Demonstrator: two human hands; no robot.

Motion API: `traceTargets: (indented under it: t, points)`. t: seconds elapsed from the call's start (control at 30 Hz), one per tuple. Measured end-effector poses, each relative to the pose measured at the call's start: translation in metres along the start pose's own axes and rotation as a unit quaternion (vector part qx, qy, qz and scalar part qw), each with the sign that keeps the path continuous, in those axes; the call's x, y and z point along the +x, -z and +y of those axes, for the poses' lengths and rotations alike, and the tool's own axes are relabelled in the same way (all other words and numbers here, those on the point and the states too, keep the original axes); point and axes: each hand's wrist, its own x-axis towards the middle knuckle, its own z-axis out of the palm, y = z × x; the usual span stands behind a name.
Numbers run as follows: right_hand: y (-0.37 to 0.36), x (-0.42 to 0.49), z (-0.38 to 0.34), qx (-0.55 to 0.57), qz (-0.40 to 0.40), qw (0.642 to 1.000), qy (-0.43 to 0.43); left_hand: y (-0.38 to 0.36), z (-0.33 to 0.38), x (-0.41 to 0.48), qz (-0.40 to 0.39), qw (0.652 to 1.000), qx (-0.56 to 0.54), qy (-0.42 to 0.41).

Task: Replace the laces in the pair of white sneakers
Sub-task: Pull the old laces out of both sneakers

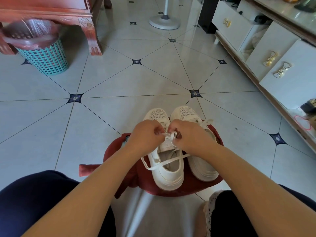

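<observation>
The two white sneakers sit side by side on a red cloth spread on the floor, toes pointing to 12 o'clock, straight below me at the 6 o'clock side of my view. I work on the left-side sneaker; the right-side sneaker stands touching it at 3 o'clock. My left hand and right hand are close together above the tongue, fingers curled, each pinching the lace near the top eyelets, while its loose tail droops across the shoe's opening toward 7 o'clock. The lace looks flat, soft and limp, so I judge it will twist and slip unless I grip it close to the eyelet or at its stiffer tip. The shoe seems light with a thick, firm sole, and it may skate on the cloth when I pull, so steadying it at the eyelet row makes sense
</observation>
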Motion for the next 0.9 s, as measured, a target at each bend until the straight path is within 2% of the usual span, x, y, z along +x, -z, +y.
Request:
traceTargets:
  t: [0.1, 0.13, 0.2, 0.27, 0.33, 0.43, 0.5, 0.57, 0.6, 0.67, 0.73, 0.8, 0.83, 0.87, 0.9]
  points:
    - [0.001, 0.001, 0.001, 0.029, -0.01, 0.999, -0.027, 0.002, -0.002, -0.002, -0.02, 0.97, -0.224, 0.092]
    - [0.002, 0.001, 0.003, 0.042, -0.006, 0.998, -0.04, 0.004, -0.004, -0.003, -0.024, 0.954, -0.273, 0.124]
    - [0.005, 0.001, 0.006, 0.073, 0.01, 0.995, -0.07, 0.011, -0.009, -0.003, -0.014, 0.937, -0.303, 0.171]
    - [0.007, -0.001, 0.009, 0.116, 0.016, 0.989, -0.093, 0.016, -0.015, -0.002, -0.004, 0.963, -0.207, 0.174]
    - [0.006, -0.003, 0.007, 0.124, 0.017, 0.988, -0.093, 0.018, -0.015, -0.003, -0.028, 0.987, -0.099, 0.12]
    - [0.007, -0.004, 0.003, 0.133, 0.028, 0.987, -0.09, 0.014, -0.004, -0.005, -0.07, 0.994, -0.084, 0.029]
    - [0.009, -0.004, 0.002, 0.137, 0.03, 0.985, -0.095, 0.008, 0.003, -0.004, -0.029, 0.999, 0.037, -0.01]
    - [0.009, -0.005, 0.002, 0.135, 0.03, 0.985, -0.101, 0.003, 0.007, -0.002, 0.025, 0.985, 0.166, -0.043]
    - [0.009, -0.006, 0.003, 0.14, 0.031, 0.984, -0.107, 0.002, 0.009, -0.001, 0.045, 0.978, 0.194, -0.055]
    - [0.01, -0.006, 0.005, 0.15, 0.033, 0.981, -0.12, 0.005, 0.009, 0.001, 0.063, 0.986, 0.151, -0.031]
    - [0.012, -0.005, 0.007, 0.163, 0.03, 0.978, -0.128, 0.014, 0.004, 0.001, 0.069, 0.997, 0.002, 0.037]
    - [0.011, -0.005, 0.006, 0.182, 0.025, 0.975, -0.128, 0.025, -0.003, -0.002, 0.086, 0.978, -0.161, 0.104]
    - [0.011, -0.005, 0.005, 0.186, 0.025, 0.974, -0.127, 0.028, -0.006, -0.003, 0.093, 0.973, -0.175, 0.12]
    - [0.011, -0.005, 0.005, 0.184, 0.026, 0.974, -0.126, 0.028, -0.009, -0.002, 0.093, 0.982, -0.117, 0.119]
    - [0.011, -0.005, 0.005, 0.177, 0.024, 0.976, -0.127, 0.026, -0.007, -0.003, 0.088, 0.991, -0.015, 0.101]
